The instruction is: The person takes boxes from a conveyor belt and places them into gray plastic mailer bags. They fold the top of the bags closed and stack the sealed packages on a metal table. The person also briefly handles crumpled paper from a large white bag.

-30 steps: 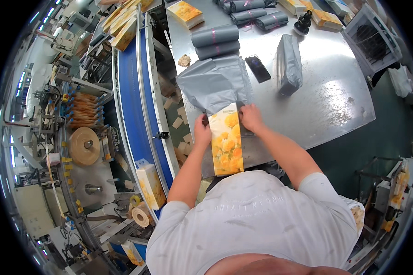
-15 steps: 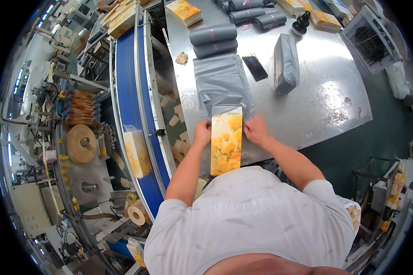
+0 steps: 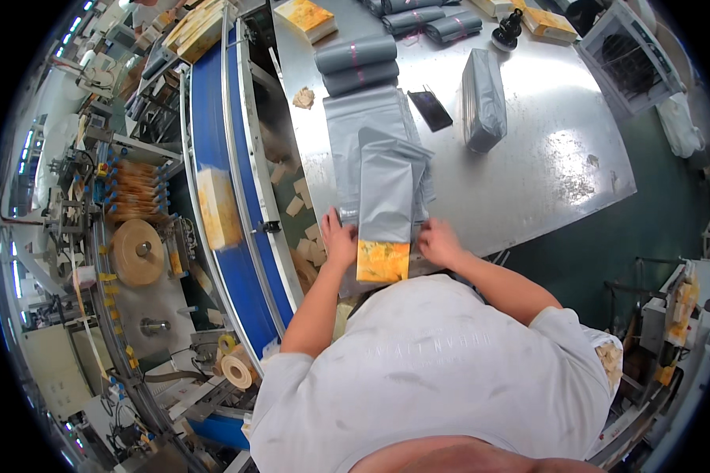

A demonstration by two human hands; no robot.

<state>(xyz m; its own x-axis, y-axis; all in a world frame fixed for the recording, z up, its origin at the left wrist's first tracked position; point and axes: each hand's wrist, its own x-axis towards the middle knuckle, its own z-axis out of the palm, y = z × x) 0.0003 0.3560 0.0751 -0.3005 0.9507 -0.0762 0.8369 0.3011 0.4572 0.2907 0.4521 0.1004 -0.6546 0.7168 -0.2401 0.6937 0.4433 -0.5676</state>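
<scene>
A yellow flower-printed pack (image 3: 383, 262) lies lengthwise in front of me, its near end bare. The rest of it sits inside a grey plastic bag (image 3: 386, 185), whose mouth crosses the pack close to my body. Beside the bag's left edge is my left hand (image 3: 339, 239), fingers stretched and somewhat apart. On the other side my right hand (image 3: 440, 243) has its fingers curled in at the bag's edge, apparently pinching the film. Beneath the bag lies a stack of flat grey bags (image 3: 351, 118), reaching away from me.
Rolled grey bags (image 3: 359, 55) lie beyond the stack on the metal table (image 3: 544, 165). A phone (image 3: 430, 110), an upright grey-wrapped bundle (image 3: 483, 98) and a black bottle-like object (image 3: 508, 31) stand or lie to the right. At left runs a blue conveyor (image 3: 213, 102) carrying a yellow pack (image 3: 218, 207).
The grey bag has come down over most of the pack, which was almost fully bare. My left fingers have spread. On the conveyor, a pack appears farther away from me.
</scene>
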